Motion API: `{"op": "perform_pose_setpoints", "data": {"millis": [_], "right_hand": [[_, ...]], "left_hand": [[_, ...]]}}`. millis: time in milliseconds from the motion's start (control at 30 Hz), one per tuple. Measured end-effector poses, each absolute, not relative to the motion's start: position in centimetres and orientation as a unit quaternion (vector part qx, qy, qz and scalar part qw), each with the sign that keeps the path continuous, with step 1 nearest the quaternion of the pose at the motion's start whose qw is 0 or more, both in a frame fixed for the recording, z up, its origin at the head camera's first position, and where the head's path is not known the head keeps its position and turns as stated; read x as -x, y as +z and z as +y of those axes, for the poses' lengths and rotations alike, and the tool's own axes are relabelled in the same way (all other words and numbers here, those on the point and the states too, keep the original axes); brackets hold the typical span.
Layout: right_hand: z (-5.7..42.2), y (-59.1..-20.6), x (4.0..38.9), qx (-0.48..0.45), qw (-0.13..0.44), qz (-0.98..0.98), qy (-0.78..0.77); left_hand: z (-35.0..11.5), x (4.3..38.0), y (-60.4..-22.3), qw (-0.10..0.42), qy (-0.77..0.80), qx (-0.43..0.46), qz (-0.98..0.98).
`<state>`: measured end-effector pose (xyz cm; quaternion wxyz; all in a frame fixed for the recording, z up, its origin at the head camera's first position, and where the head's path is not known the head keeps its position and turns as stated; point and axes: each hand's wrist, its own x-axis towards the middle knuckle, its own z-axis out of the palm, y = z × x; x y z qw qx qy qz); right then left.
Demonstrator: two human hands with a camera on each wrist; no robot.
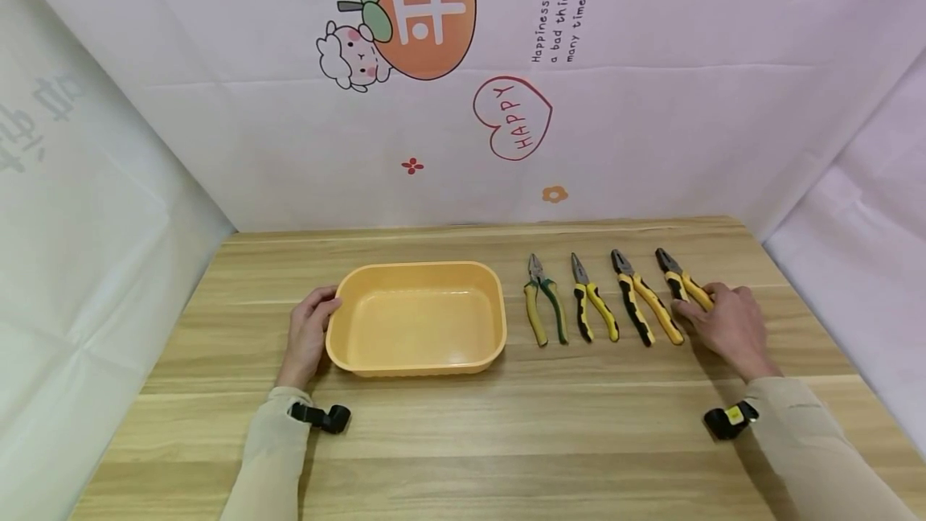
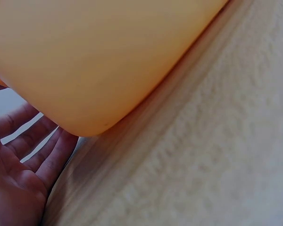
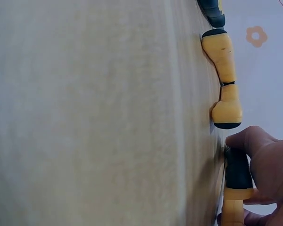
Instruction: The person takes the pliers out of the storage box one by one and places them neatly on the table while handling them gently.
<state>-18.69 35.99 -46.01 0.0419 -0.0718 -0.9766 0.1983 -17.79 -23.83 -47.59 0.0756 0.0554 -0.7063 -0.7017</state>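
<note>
A yellow plastic basin (image 1: 415, 368) stands on the table, with nothing in it. At its left end my left hand (image 1: 309, 332) touches the rim and outer wall. In the left wrist view the fingers (image 2: 52, 155) of that hand stretch out fairly straight against the wall. Four pliers would be one row: my right hand (image 1: 731, 328) grips the handles of the rightmost pliers (image 1: 673, 268), thumb on the left handle. In the right wrist view, thumb and fingers surround a black-and-yellow handle (image 3: 238, 172). These pliers lie at the table, jaws pointing away.
Left of the gripped pliers lie black-and-yellow combination pliers (image 1: 637, 288), needle-nose pliers (image 1: 584, 288) and green-handled pliers (image 1: 538, 288), spaced apart. A wooden table (image 1: 506, 441) bears everything. Printed white cloth (image 1: 289, 159) rises behind its far edge and at both sides.
</note>
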Motion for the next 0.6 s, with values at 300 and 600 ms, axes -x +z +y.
{"op": "perform_pose_setpoints", "data": {"millis": [300,600], "right_hand": [[35.93,-46.14,18.80,0.067,0.039,-0.979,0.190],[35.86,-45.91,18.58,0.070,0.024,-0.979,0.191]], "left_hand": [[-23.77,17.75,-47.51,0.075,-0.704,-0.058,-0.704],[-23.73,17.68,-47.44,0.071,-0.704,-0.060,-0.704]]}}
